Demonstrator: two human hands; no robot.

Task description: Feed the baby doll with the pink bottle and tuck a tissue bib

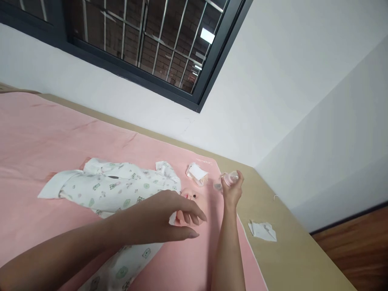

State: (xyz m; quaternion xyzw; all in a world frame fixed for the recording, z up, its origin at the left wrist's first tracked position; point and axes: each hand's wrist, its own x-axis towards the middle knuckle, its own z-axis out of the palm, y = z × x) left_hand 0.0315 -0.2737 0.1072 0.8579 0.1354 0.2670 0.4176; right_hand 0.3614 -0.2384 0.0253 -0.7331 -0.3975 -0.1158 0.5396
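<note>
My left hand (pixel 172 212) hovers in front of the head of a baby doll (pixel 117 188). Its thumb and fingers are apart and hold nothing. The doll lies on its back on a pink mat (pixel 103 139), dressed in white clothing with small green and grey prints. Part of its head is hidden behind my left hand. Farther right, my right hand (pixel 233 195) is wrapped round a clear baby bottle (pixel 232 178), over the mat's right edge.
A pack of wipes or tissues (pixel 197 173) lies beyond the doll's head. On the wooden tabletop (pixel 281 258), right of the mat, lies a crumpled white tissue (pixel 263 231). A white wall (pixel 242 121) and a dark-framed barred window (pixel 151 74) stand behind.
</note>
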